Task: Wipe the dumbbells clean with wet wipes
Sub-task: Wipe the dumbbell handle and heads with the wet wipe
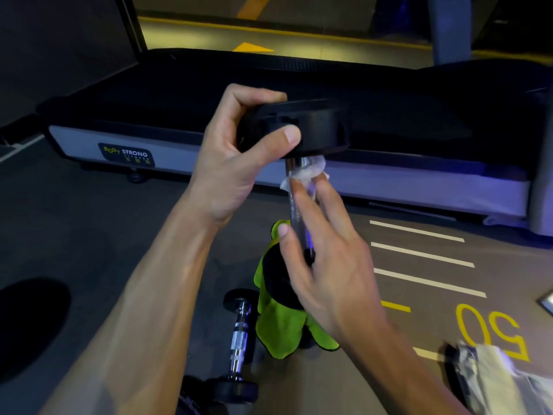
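Gym floor (89, 235), treadmill (389, 115) behind; left hand (233, 163) fingers clamped on upright dumbbell (299, 127); right hand (326, 259) fingers straight, pressing wipe (308, 170).

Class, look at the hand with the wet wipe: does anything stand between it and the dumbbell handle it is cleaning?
Nothing visible does. The right hand presses the wet wipe straight against the upright dumbbell's handle. The left hand grips the top weight, above the handle.

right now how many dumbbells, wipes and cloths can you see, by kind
dumbbells: 2, the held dumbbell gripped by the left hand, and the floor dumbbell
wet wipes: 1, the wet wipe pressed on the bar by the right hand
green cloths: 1, the green cloth
total: 4
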`<state>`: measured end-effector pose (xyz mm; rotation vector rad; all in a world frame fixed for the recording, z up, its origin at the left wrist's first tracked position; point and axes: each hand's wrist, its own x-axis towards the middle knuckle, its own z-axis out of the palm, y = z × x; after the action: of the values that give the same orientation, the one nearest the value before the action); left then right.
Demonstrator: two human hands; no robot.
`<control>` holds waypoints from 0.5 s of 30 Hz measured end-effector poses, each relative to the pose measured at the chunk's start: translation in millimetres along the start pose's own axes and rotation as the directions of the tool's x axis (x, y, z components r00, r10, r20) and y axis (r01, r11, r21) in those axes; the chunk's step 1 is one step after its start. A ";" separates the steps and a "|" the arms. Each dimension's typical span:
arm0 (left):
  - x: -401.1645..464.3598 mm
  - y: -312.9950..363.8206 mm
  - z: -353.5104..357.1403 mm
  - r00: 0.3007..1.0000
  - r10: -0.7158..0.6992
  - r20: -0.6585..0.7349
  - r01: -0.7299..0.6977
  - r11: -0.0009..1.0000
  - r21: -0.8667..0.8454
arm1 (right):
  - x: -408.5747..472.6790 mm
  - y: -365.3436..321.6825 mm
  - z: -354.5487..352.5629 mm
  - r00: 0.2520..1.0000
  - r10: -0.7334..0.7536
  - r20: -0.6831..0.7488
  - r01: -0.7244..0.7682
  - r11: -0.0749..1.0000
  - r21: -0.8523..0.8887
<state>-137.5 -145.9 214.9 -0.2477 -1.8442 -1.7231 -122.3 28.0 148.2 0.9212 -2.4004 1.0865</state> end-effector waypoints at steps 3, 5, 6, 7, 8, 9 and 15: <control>-0.8 -0.8 -0.6 1.000 0.009 -0.011 -0.009 1.000 -0.013 | -12.0 9.9 -2.1 1.000 -0.028 -0.005 0.028 1.000 0.008; -1.5 -2.0 -0.3 1.000 0.001 -0.019 -0.002 0.999 -0.034 | -26.9 21.6 -6.9 0.998 -0.064 0.025 0.065 0.998 -0.026; -1.7 -2.9 0.6 1.000 -0.007 -0.020 0.006 0.999 -0.049 | -32.6 26.3 -9.8 0.997 -0.072 0.035 0.074 0.996 -0.049; -1.8 -4.0 1.8 1.000 -0.017 -0.022 0.016 0.998 -0.064 | -35.9 29.1 -12.7 0.997 -0.065 0.045 0.067 0.996 -0.054; -2.2 -5.0 3.1 0.999 -0.026 -0.023 0.025 0.997 -0.076 | -36.6 30.0 -15.7 0.998 -0.048 0.051 0.050 0.998 -0.040; -2.7 -6.0 4.7 0.999 -0.034 -0.025 0.032 0.996 -0.080 | -35.0 29.9 -18.7 0.998 -0.035 0.054 0.036 0.999 -0.016; -9.3 -3.5 7.6 0.999 -0.034 -0.030 0.033 0.999 -0.017 | -1.3 25.4 -28.5 0.992 0.127 0.003 -0.125 0.970 0.208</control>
<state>-134.1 -136.8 207.1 -0.1970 -1.8225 -1.7558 -137.4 62.9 152.2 0.8329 -2.3986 1.4077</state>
